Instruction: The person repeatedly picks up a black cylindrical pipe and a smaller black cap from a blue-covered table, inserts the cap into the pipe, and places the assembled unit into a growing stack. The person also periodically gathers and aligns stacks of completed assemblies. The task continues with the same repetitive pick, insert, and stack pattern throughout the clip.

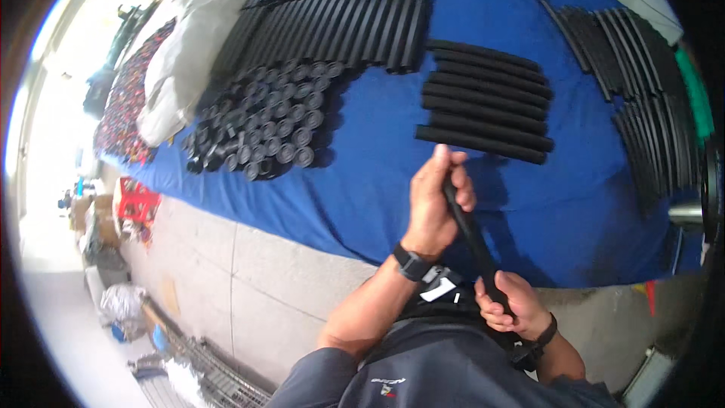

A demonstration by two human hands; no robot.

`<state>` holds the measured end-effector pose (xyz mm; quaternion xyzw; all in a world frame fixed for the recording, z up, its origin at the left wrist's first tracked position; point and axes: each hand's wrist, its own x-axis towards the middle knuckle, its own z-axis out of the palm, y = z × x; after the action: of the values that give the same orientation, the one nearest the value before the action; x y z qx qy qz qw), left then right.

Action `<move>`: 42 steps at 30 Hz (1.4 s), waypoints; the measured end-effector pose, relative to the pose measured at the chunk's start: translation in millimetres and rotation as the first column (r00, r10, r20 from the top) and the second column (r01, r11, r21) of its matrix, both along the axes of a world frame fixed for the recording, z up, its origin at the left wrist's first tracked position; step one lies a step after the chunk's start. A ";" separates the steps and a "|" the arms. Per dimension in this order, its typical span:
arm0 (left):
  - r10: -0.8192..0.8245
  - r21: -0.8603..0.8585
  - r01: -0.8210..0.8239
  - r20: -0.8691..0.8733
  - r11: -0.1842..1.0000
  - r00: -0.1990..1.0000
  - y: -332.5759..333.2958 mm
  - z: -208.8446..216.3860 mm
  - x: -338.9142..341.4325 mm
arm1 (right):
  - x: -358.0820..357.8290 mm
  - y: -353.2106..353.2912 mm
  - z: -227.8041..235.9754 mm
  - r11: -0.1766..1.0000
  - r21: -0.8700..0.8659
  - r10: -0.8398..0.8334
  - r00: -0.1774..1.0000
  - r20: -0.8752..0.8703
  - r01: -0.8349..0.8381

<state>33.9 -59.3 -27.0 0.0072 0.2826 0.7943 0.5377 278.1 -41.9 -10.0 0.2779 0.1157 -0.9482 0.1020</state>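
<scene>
A black tube (474, 242) slants in front of my body, held between both hands. My left hand (436, 200) is closed round its upper end, close to the table's near edge. Lower down, my right hand (517, 304) grips the other end near my waist. Just beyond my left hand, several thicker-looking black tubes (487, 98) lie side by side on the blue cloth (377, 174). Left of them is a cluster of black round pieces with ringed ends (279, 125), many standing upright.
Rows of long black tubes (340, 26) cover the far part of the table. Thinner black tubes (642, 98) lie at the right. A white sheet (192, 45) drapes the left side. On the floor are a red crate (137, 200) and a wire rack (219, 374).
</scene>
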 end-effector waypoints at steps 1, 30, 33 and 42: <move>0.029 -0.053 -0.030 -0.013 0.998 0.999 -2.3 1.6 0.2 | 0.3 -0.8 -5.6 1.000 -0.026 0.000 0.999 0.037 0.001; -0.388 -0.343 0.216 -0.584 0.914 0.713 -31.4 12.3 -35.4 | 1.0 30.3 13.8 0.991 -0.132 -0.017 0.998 -0.067 0.008; -0.373 -0.347 0.192 -0.593 0.918 0.714 -31.1 13.0 -31.8 | -3.6 19.8 11.0 0.968 0.236 0.077 0.996 0.046 -0.086; -0.368 -0.353 0.175 -0.611 0.919 0.701 -35.0 8.8 -29.6 | -3.4 25.3 24.2 0.680 0.691 0.193 0.969 0.154 -0.245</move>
<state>4.4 -94.2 -18.2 0.2595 0.5561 0.6038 0.5087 274.7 -16.6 14.2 0.3121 0.4974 -0.8027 0.1046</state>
